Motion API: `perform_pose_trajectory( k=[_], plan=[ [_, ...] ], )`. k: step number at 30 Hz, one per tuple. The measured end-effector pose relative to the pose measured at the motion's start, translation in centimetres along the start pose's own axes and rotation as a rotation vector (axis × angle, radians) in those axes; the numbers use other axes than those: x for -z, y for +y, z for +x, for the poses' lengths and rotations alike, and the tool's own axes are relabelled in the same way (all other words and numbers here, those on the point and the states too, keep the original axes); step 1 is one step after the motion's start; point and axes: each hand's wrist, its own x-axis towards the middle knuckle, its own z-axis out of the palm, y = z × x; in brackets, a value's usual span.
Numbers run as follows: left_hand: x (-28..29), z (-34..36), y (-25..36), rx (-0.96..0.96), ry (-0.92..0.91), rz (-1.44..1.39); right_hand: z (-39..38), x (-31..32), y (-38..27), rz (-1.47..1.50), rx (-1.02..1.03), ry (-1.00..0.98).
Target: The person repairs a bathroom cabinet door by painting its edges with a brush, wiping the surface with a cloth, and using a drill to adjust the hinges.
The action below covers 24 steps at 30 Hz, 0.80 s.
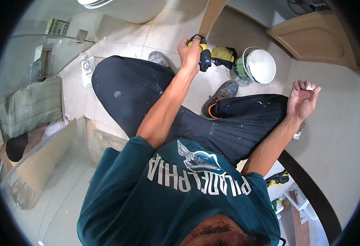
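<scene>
My left hand [189, 54] is closed around a bunched black and yellow cloth [205, 57], beside the lower end of a wooden panel edge [211, 18]. Over my right knee, my right hand [300, 101] is turned palm up with its fingers curled. A small white piece [310, 88] shows at its fingertips, too small to name. On the floor just right of my left hand lies another black and yellow bundle [224, 55]. Next to that stands a bucket [242, 69] with a wire handle and a white top.
A wooden cabinet door [315, 39] hangs open at the far right. Glass panels [24, 53] stand on the left, near a striped cushion-like bundle [30, 106]. A flat clear package [87, 71] lies by my left knee. A white rounded fixture [126, 10] is at the top.
</scene>
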Motion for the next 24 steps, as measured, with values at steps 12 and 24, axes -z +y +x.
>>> perform_pose_trajectory(
  k=[12,24],
  plan=[
    [0.8,1.1,-1.9,0.010,-0.018,0.057,-0.2,0.3,-0.1,0.023,0.000,-0.018],
    [0.9,1.1,-1.3,-0.003,0.000,0.070,-0.1,0.4,-0.2,0.040,-0.005,-0.022]
  ],
)
